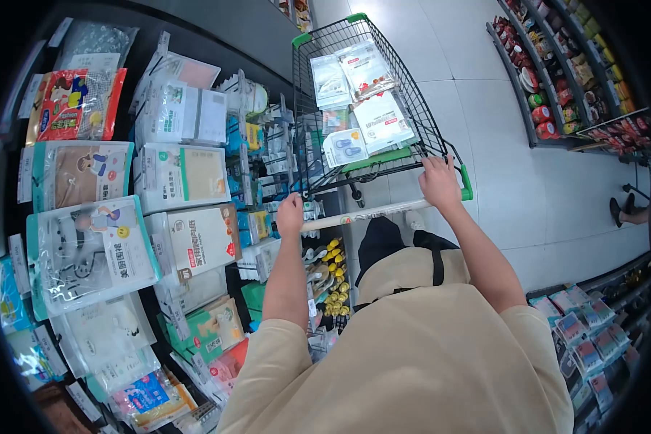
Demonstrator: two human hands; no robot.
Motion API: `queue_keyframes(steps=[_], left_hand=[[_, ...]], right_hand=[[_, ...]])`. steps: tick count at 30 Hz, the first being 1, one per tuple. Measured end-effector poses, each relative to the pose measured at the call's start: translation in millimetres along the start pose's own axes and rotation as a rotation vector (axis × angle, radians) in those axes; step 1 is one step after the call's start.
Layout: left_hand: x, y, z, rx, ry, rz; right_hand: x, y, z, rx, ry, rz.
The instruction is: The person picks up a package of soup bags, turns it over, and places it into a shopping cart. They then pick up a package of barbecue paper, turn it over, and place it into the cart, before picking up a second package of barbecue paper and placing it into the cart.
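A black wire shopping cart with green corner pieces stands in front of me. My left hand is closed at the left end of its pale handle bar. Toward the bar's right end, my right hand wraps over it, close to the green corner. Inside the basket lie several flat packages, among them a white packet with a red label, another white packet and a pack picturing blue slippers.
On the left, racks hold hanging packs, including a clear apron pack and a red bag. Shelves of packaged food stand at upper right. Another person's foot shows at the right edge. Tiled floor lies between.
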State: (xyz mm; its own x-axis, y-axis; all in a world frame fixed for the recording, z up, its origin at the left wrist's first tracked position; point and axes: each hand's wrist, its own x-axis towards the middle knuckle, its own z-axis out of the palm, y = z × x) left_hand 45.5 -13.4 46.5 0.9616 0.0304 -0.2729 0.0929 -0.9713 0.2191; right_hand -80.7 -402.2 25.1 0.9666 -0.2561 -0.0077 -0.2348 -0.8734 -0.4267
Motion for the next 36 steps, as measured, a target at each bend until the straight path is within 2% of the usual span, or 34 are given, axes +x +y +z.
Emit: queue_keyframes(steps=[11,23,27,31,36], left_hand=[[42,18,-7,-0.008,0.042,0.028],[87,39,-13,0.057,-0.033,-0.038],[99,43,-11,0.034,0.022,0.020],[108,60,-20,0.031,-0.011,-0.039],[123,62,-19,0.040,-0.009,-0.002]], right_hand=[[47,4,6,0.001,0.048,-0.002],[93,6,4,-0.021,-0.049,0.050],[107,9,6,-0.041,-0.040,0.042],[123,10,6,-0.032,-0.025,0.043],[137,9,7,-0.035,0.006,0.037]])
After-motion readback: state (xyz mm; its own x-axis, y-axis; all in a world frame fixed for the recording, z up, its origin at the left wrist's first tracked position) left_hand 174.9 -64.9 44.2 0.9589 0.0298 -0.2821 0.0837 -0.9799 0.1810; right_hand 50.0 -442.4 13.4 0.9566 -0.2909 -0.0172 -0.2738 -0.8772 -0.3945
